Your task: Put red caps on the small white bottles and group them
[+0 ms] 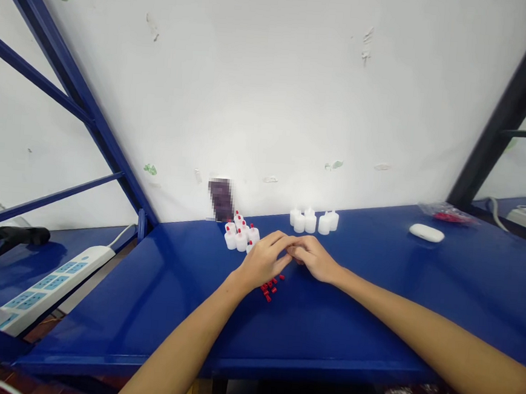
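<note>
Above the blue tabletop my left hand point(265, 259) and my right hand point(315, 259) meet at the fingertips. Both are closed, with fingers pinched together; whatever they hold is hidden behind the fingers. Small red caps point(269, 290) lie loose on the table just below my left hand. Beyond that hand, to the left, stands a cluster of small white bottles with red tips point(241, 239), partly covered by the hand. Several white bottles without red tips point(310, 222) stand upright past my right hand, near the wall.
A dark, pixelated rectangular object point(221, 200) leans on the wall behind the red-tipped bottles. On the right of the table point(376, 260) lie a white oval object point(426, 233) and a clear bag with red contents point(453, 215). A power strip point(55, 287) lies left, beyond the blue frame point(91, 117).
</note>
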`<act>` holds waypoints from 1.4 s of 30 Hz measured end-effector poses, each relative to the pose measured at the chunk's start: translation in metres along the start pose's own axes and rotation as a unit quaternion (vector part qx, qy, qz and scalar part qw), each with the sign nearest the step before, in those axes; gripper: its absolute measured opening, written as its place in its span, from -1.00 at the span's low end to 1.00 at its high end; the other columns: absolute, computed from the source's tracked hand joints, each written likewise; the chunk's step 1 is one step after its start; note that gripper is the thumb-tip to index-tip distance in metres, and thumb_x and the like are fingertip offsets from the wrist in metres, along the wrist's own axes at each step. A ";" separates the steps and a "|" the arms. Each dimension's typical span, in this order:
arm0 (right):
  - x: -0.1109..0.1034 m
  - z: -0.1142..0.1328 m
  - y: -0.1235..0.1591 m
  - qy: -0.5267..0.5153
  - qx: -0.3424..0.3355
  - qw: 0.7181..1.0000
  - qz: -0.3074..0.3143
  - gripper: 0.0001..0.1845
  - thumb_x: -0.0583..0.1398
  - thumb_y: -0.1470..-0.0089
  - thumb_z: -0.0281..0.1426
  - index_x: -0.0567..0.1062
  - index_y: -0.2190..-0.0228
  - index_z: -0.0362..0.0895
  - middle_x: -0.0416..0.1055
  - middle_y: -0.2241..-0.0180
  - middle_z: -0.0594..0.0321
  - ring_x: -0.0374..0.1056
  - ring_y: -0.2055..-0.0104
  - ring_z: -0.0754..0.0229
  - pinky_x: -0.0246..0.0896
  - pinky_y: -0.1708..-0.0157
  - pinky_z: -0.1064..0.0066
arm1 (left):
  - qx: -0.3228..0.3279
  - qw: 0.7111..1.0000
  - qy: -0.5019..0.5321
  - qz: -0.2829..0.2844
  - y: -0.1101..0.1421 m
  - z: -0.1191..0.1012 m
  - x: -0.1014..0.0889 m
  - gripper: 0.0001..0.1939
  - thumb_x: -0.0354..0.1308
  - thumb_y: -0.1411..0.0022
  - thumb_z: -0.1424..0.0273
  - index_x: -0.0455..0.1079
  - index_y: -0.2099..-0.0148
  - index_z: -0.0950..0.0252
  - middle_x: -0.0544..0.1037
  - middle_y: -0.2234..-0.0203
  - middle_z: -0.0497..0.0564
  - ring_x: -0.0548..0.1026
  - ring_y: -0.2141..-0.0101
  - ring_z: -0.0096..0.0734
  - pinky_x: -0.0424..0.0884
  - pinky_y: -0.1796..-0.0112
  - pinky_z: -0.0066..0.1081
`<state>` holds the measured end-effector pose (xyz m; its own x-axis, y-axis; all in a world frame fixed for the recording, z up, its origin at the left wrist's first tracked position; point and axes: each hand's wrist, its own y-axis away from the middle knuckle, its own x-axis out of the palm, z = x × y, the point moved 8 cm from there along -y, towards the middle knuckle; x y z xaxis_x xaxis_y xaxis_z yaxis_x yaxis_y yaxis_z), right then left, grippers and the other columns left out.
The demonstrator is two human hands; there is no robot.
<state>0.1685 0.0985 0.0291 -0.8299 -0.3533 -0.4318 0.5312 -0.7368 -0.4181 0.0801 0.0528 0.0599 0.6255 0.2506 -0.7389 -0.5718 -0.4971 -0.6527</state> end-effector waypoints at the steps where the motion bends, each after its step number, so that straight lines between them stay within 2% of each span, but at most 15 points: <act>1: 0.000 0.000 0.000 -0.002 0.001 1.000 0.001 -0.69 0.05 -0.11 -0.30 0.34 0.60 -0.15 0.15 0.64 0.36 0.07 0.55 0.29 -0.07 0.52 0.42 | -0.004 1.000 -0.006 -0.001 0.000 0.000 0.000 -0.72 0.02 -0.32 0.49 0.32 -0.07 0.29 0.49 0.20 0.07 0.46 0.18 -0.36 0.44 0.13 -0.35; 6: 0.000 -0.007 0.000 0.023 0.023 0.999 -0.016 -0.67 0.05 -0.05 -0.31 0.21 0.68 -0.13 0.05 0.66 0.36 -0.01 0.57 0.31 -0.13 0.53 0.42 | -0.052 0.996 -0.067 0.027 -0.001 -0.001 0.006 -0.68 0.06 -0.26 0.48 0.30 -0.07 0.27 0.47 0.22 0.05 0.46 0.21 -0.31 0.42 0.19 -0.33; 10: -0.002 -0.004 0.000 0.043 0.021 0.998 -0.029 -0.68 0.03 -0.03 -0.31 0.18 0.69 -0.12 0.01 0.66 0.36 0.00 0.57 0.30 -0.13 0.52 0.41 | -0.087 0.991 -0.092 0.037 -0.001 0.000 0.009 -0.78 0.07 -0.27 0.40 0.29 0.02 0.27 0.50 0.26 0.03 0.48 0.26 -0.30 0.39 0.23 -0.33; 14: -0.003 0.002 0.002 0.052 0.007 0.998 -0.035 -0.68 0.02 -0.03 -0.32 0.22 0.70 -0.13 0.07 0.67 0.34 0.05 0.56 0.29 -0.13 0.52 0.40 | -0.077 0.988 -0.124 0.059 -0.001 0.000 0.014 -0.90 0.03 -0.30 0.37 0.28 0.17 0.28 0.50 0.35 0.02 0.47 0.32 -0.31 0.36 0.30 -0.34; 18: -0.001 0.004 0.003 0.028 -0.015 0.999 -0.034 -0.67 0.03 -0.09 -0.30 0.29 0.65 -0.13 0.13 0.65 0.34 0.10 0.54 0.27 -0.07 0.50 0.41 | -0.048 0.983 -0.159 0.083 -0.003 0.002 0.016 -0.89 -0.04 -0.34 0.39 0.28 0.18 0.28 0.49 0.35 0.03 0.47 0.32 -0.30 0.33 0.31 -0.36; 20: 0.000 0.003 0.002 0.003 -0.023 0.999 -0.026 -0.67 0.02 -0.17 -0.25 0.35 0.54 -0.14 0.21 0.60 0.34 0.14 0.51 0.26 0.00 0.46 0.41 | -0.027 0.980 -0.167 0.101 -0.003 0.004 0.010 -0.84 -0.10 -0.37 0.40 0.28 0.13 0.29 0.51 0.32 0.05 0.48 0.30 -0.30 0.33 0.30 -0.37; 22: -0.001 0.001 0.001 -0.012 -0.019 0.999 -0.028 -0.65 -0.02 -0.24 -0.19 0.37 0.45 -0.13 0.26 0.55 0.34 0.18 0.48 0.26 0.05 0.41 0.41 | -0.028 0.978 -0.174 0.111 -0.002 0.012 -0.006 -0.78 -0.17 -0.41 0.39 0.28 0.06 0.29 0.53 0.29 0.06 0.50 0.28 -0.32 0.32 0.28 -0.38; 25: -0.007 -0.006 0.000 0.000 0.008 0.999 -0.045 -0.64 -0.04 -0.27 -0.19 0.39 0.40 -0.12 0.25 0.56 0.36 0.20 0.48 0.26 0.07 0.40 0.41 | -0.139 0.962 -0.218 0.085 0.005 0.041 -0.045 -0.73 -0.16 -0.43 0.27 0.31 0.10 0.27 0.55 0.35 0.03 0.50 0.34 -0.33 0.29 0.32 -0.40; 28: -0.009 -0.012 -0.001 0.022 0.030 0.998 -0.048 -0.67 -0.01 -0.26 -0.23 0.40 0.42 -0.12 0.25 0.57 0.36 0.20 0.50 0.26 0.06 0.42 0.41 | -0.210 0.940 -0.239 0.126 0.014 0.063 -0.064 -0.71 -0.11 -0.41 0.20 0.35 0.14 0.24 0.54 0.46 -0.02 0.49 0.42 -0.34 0.24 0.39 -0.42; 31: -0.007 -0.012 -0.001 0.027 0.030 0.998 -0.039 -0.62 -0.04 -0.27 -0.24 0.41 0.46 -0.13 0.26 0.57 0.35 0.22 0.49 0.26 0.08 0.41 0.40 | -0.234 0.927 -0.240 0.171 0.021 0.076 -0.062 -0.72 -0.06 -0.37 0.20 0.39 0.13 0.24 0.56 0.45 -0.02 0.50 0.42 -0.33 0.21 0.41 -0.43; 34: -0.005 -0.010 0.000 0.015 0.027 0.999 -0.030 -0.55 -0.08 -0.28 -0.21 0.42 0.48 -0.14 0.26 0.57 0.32 0.21 0.48 0.25 0.09 0.39 0.40 | -0.242 0.920 -0.241 0.190 0.025 0.083 -0.055 -0.72 -0.02 -0.34 0.21 0.42 0.10 0.24 0.58 0.40 0.01 0.52 0.39 -0.32 0.23 0.39 -0.44; 39: -0.005 -0.005 0.001 -0.060 -0.004 0.998 -0.023 -0.57 -0.04 -0.23 -0.20 0.41 0.52 -0.14 0.28 0.58 0.28 0.21 0.49 0.23 0.09 0.40 0.37 | -0.255 0.921 -0.229 0.183 0.025 0.085 -0.055 -0.68 -0.01 -0.35 0.19 0.42 -0.01 0.21 0.58 0.42 -0.01 0.52 0.39 -0.30 0.25 0.37 -0.44; 42: -0.016 -0.005 0.003 -0.087 -0.022 0.993 -0.074 -0.61 0.00 -0.17 -0.18 0.40 0.54 -0.14 0.25 0.62 0.27 0.18 0.53 0.22 0.07 0.45 0.35 | -0.243 0.932 -0.214 0.163 0.019 0.074 -0.058 -0.69 -0.01 -0.34 0.21 0.44 0.02 0.21 0.55 0.49 -0.04 0.49 0.43 -0.33 0.23 0.38 -0.44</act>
<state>0.1843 0.1050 0.0308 -0.9146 -0.3390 -0.2204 0.4043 -0.7635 -0.5035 -0.0060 0.0903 0.0781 0.1322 0.2761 -0.9520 -0.3223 -0.8962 -0.3047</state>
